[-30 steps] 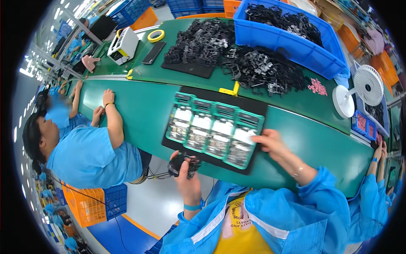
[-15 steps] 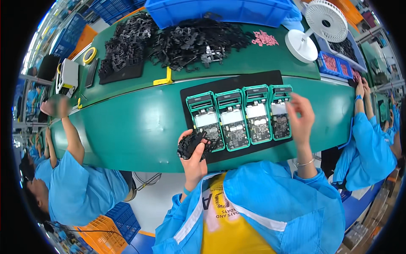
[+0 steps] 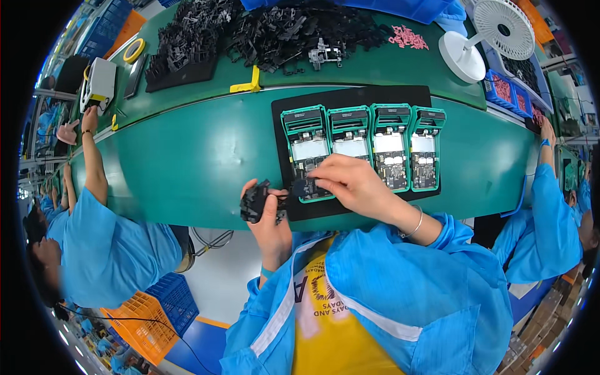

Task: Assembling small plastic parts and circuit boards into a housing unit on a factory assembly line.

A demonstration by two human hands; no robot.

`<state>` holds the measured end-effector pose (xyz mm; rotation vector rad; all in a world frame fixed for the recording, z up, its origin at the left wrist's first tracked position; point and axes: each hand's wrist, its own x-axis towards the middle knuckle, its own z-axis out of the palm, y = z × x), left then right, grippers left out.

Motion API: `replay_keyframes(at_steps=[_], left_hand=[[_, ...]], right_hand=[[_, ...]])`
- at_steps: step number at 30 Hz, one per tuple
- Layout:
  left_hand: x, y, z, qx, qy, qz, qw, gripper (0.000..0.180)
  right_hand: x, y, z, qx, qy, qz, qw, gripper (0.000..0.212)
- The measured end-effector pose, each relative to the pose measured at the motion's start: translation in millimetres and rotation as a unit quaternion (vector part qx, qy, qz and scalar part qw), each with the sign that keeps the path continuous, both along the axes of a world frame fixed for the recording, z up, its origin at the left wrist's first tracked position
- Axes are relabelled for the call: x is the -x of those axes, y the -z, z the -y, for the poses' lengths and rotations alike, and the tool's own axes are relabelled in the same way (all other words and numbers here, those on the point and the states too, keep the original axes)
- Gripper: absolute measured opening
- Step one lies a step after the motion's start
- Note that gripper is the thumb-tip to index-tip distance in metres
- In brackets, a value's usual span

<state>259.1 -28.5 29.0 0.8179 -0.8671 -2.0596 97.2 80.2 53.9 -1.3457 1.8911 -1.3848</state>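
Observation:
My left hand (image 3: pixel 272 232), near the table's front edge, is closed around a bunch of small black plastic parts (image 3: pixel 255 201). To its right, my right hand (image 3: pixel 357 182) pinches a small dark plastic part (image 3: pixel 304 188) between thumb and fingers. This piece is above the lower end of the leftmost green-framed device housing (image 3: pixel 310 149), close to the bunch; whether it touches the board cannot be made out. Several such housings, each with a circuit board and a white panel, stand in a row on a black mat (image 3: pixel 284 107). My right hand partly covers the second housing (image 3: pixel 348 119).
Heaps of black plastic parts (image 3: pixel 275 37) lie at the back beside pink pieces (image 3: pixel 409 37). A white fan (image 3: pixel 462 57) and blue bins (image 3: pixel 500 90) stand back right. A yellow bracket (image 3: pixel 247 81) marks the table's seam. Co-workers sit at left (image 3: pixel 119 256) and right (image 3: pixel 537 212).
My right hand has moved left from the rightmost housing to the leftmost one and now pinches a dark part. My left hand has shifted slightly left with its bunch. The view has tilted a little.

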Motion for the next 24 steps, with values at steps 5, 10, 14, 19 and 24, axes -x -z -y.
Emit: replay_keyframes(at_steps=[5, 10, 14, 19, 24], left_hand=[[-10, 4, 13, -0.018, -0.062, 0.046, 0.997, 0.044], [-10, 4, 14, -0.025, -0.051, 0.034, 0.998, 0.044], [-12, 3, 13, -0.019, -0.054, 0.046, 0.997, 0.045], [-10, 9, 14, -0.041, -0.045, 0.027, 0.998, 0.048], [-10, 6, 10, -0.032, -0.031, 0.028, 0.999, 0.048]], right_hand=[[-8, 12, -4, -0.075, 0.019, -0.112, 0.991, 0.012], [-12, 11, -1, -0.058, 0.061, -0.131, 0.988, 0.009], [-16, 11, 1, -0.025, 0.097, -0.136, 0.986, 0.005], [-18, 17, 1, -0.026, 0.088, -0.204, 0.975, 0.009], [-19, 11, 2, -0.009, 0.109, -0.250, 0.962, 0.013]])
